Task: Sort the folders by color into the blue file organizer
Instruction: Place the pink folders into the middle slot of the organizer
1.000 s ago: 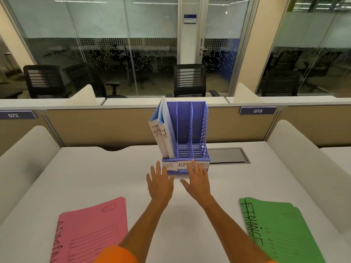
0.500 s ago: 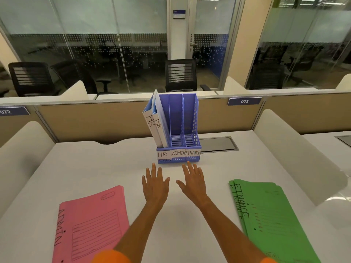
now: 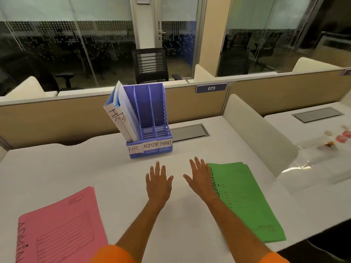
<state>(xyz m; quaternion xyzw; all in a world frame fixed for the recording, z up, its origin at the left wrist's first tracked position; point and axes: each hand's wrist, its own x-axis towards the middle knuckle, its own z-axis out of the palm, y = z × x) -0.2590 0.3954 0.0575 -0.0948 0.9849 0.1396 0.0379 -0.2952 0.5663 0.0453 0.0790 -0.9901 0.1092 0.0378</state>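
The blue file organizer point(image 3: 152, 147) stands at the back of the white desk, its three slots labelled HR, ADMIN and FINANCE. Two blue folders point(image 3: 121, 114) marked HR lean in the left slot; the other two slots hold nothing. A stack of pink folders point(image 3: 60, 228) marked ADMIN lies at the near left. A stack of green folders point(image 3: 245, 202) marked FINANCE lies at the right. My left hand point(image 3: 158, 184) is flat and open over the desk in front of the organizer. My right hand point(image 3: 201, 179) is open too, its outer edge over the green stack's left edge.
A grey cable hatch point(image 3: 190, 132) is set in the desk behind the organizer. White curved dividers point(image 3: 256, 133) flank the desk. The neighbouring desk at the right carries small pink and white items point(image 3: 340, 137). A tan partition runs along the back.
Both hands have drawn back from the organizer toward me, staying open. The view has swung right, and my right hand now reaches the edge of the green stack.
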